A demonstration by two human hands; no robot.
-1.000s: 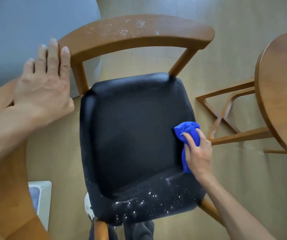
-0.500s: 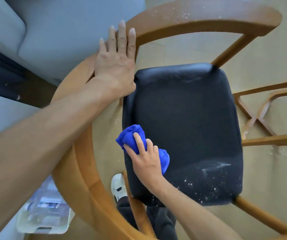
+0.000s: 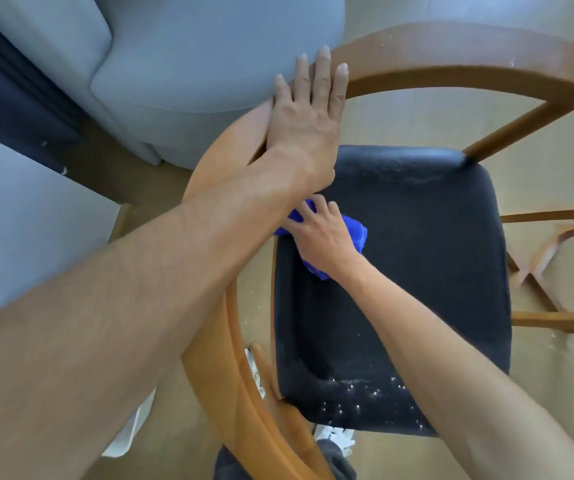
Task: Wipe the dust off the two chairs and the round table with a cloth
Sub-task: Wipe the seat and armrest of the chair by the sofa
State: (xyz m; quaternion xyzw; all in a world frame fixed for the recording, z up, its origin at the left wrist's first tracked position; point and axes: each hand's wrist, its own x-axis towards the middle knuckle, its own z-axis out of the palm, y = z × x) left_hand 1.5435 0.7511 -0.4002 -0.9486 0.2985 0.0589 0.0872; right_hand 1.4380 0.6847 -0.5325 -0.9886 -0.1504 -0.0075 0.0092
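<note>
A wooden chair with a curved backrest [image 3: 451,53] and a black padded seat [image 3: 417,265] fills the view. White dust specks lie on the seat's near edge [image 3: 358,396]. My left hand [image 3: 308,123] rests flat, fingers straight, on the left end of the backrest. My right hand [image 3: 320,233] grips a bunched blue cloth [image 3: 356,232] and presses it on the seat's far left part, just under my left wrist. Part of the cloth is hidden by my hands.
A grey sofa [image 3: 192,57] stands at the upper left, close behind the chair. The wooden legs of the round table [image 3: 555,271] show at the right edge. A white shoe [image 3: 334,436] and a dark trouser leg lie below the seat on the wooden floor.
My right hand has slid the blue cloth along the seat's left side toward the backrest, up under my left wrist. The view has moved closer and left; my left hand stays on the backrest.
</note>
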